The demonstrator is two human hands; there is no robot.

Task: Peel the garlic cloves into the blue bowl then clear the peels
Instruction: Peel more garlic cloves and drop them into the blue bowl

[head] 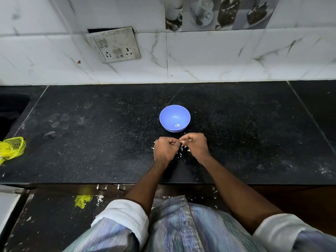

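Garlic is hard to make out here: whatever clove the two hands work on is hidden between their fingertips, just on the near side of the bowl (175,118). Nearest of all, below the desk (91,142) edge, a scrap of yellow net (82,200) and white flecks lie on the floor. On the desk, the left hand (165,149) and the right hand (195,145) sit side by side, both with fingers curled in, their tips meeting at a point between them; they seem to pinch something small there, but what it is cannot be told. White peels (182,149) are scattered on the dark stone under and between the hands, just short of the bowl. The bowl, blue and upright, stands just beyond the hands, apart from them; inside it, on its near wall, lie two small pale pieces (177,125), likely peeled cloves. Far to the left of the bowl, at the desk's edge, sits a yellow mesh bag (12,148). Behind the bowl rises a white tiled wall, with a switch plate (114,44) up and left of the bowl.
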